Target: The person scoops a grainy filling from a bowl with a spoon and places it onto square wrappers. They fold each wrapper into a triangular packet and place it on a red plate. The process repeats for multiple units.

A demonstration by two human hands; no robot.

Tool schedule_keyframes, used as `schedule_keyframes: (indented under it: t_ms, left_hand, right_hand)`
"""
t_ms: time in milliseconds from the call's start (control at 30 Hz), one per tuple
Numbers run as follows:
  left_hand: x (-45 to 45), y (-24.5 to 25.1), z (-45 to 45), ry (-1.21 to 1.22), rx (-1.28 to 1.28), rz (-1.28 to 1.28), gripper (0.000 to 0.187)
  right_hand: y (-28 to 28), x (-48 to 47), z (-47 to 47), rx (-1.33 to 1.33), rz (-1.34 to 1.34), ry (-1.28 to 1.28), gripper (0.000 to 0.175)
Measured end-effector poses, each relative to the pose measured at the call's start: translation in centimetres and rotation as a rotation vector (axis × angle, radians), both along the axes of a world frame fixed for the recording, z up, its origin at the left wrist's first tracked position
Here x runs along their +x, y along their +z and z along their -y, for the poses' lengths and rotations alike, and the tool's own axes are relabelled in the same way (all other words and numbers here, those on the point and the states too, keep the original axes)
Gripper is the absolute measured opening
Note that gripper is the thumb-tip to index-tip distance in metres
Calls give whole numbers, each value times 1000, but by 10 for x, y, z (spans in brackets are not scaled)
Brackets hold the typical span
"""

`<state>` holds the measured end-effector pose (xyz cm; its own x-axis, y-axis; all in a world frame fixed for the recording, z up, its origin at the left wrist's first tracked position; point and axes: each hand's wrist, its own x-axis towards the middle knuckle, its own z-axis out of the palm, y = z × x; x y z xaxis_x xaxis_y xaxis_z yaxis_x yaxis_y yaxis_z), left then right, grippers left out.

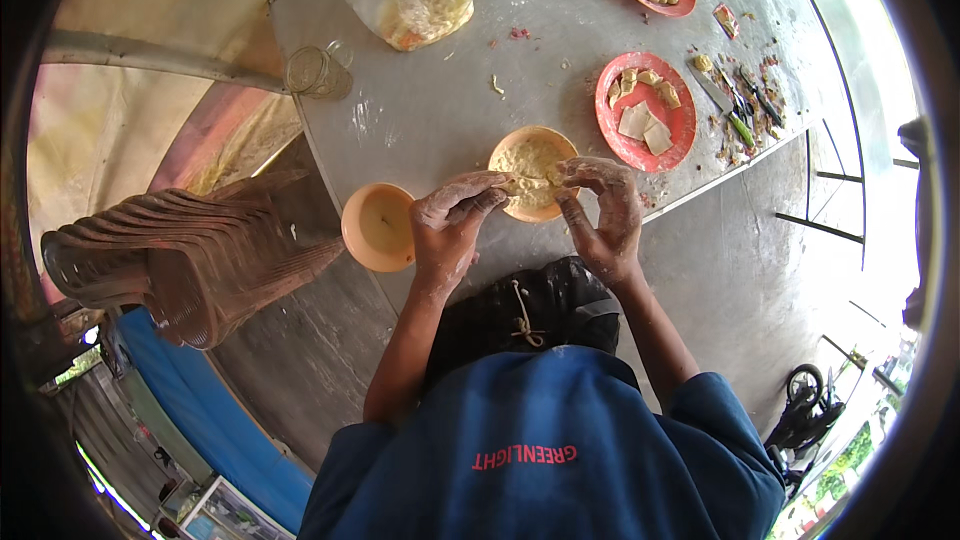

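Floury and smeared, my left hand (455, 219) and my right hand (609, 214) pinch the two ends of a small pale piece of dough (530, 185). It is held over an orange bowl (498, 153) of thick pale batter or filling (531, 155). Its exact shape is hard to tell against that mix. Left of my left hand, a second orange bowl (379, 228) contains a cloudy liquid. Beyond my right hand lies a red plate (646, 63) dusted with flour, bearing square dough wrappers (645, 127) and several folded pieces (666, 94).
A metal-topped table (435, 105) carries plastic bags (409, 0), a glass mug (319, 73) and a red plate of balls (684, 1). A knife (712, 90) and scissors (741, 103) lie among scraps near the right edge. Stacked plastic chairs (195, 255) stand left.
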<state>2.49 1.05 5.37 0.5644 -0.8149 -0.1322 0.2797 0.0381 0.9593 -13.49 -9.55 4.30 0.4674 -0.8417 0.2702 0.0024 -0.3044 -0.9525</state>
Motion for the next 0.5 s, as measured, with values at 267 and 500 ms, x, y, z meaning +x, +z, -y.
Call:
schedule_keyframes:
  t_ms: [267,500]
  left_hand:
    - [-15,9,-1,-21,9,-71,18]
    - [-27,18,2,-40,-30,-58,20]
  right_hand:
    - [4,-13,5,-69,-69,66,40]
    - [28,-18,19,-151,-46,237,40]
